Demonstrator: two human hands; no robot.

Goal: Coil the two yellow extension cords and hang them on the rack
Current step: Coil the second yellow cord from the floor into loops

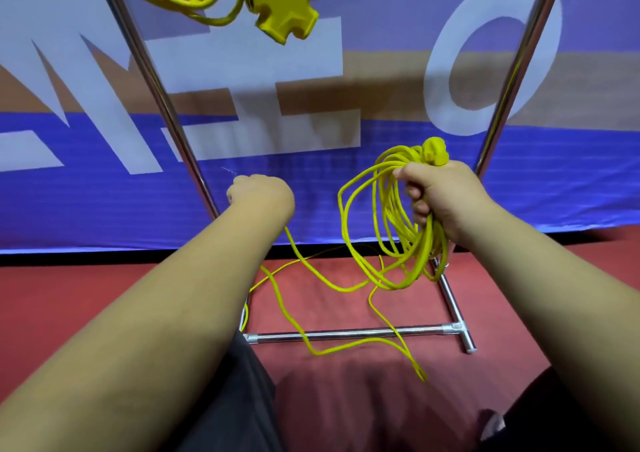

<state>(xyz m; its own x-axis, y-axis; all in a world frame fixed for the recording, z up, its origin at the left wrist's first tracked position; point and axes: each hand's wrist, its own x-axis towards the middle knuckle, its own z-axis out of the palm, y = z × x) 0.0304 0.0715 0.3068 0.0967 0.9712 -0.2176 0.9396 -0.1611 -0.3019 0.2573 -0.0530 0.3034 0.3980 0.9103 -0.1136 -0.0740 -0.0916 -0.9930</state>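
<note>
My right hand [440, 198] is closed around a bundle of loops of a yellow extension cord [388, 230], with its plug end [434, 152] sticking up above my fist. The loose tail of the same cord [298, 327] trails over the red floor and up to my left hand [258, 192], which is fisted on it with the fingers turned away from me. A second yellow cord, coiled, with a multi-outlet socket block [280, 1], hangs at the top of the metal rack [156, 81].
The rack's two chrome uprights lean left and right, and its base bar [346, 334] lies on the red carpet under the loose cord. A blue banner [104, 209] with big white letters stands just behind the rack. My dark trousers show at the bottom.
</note>
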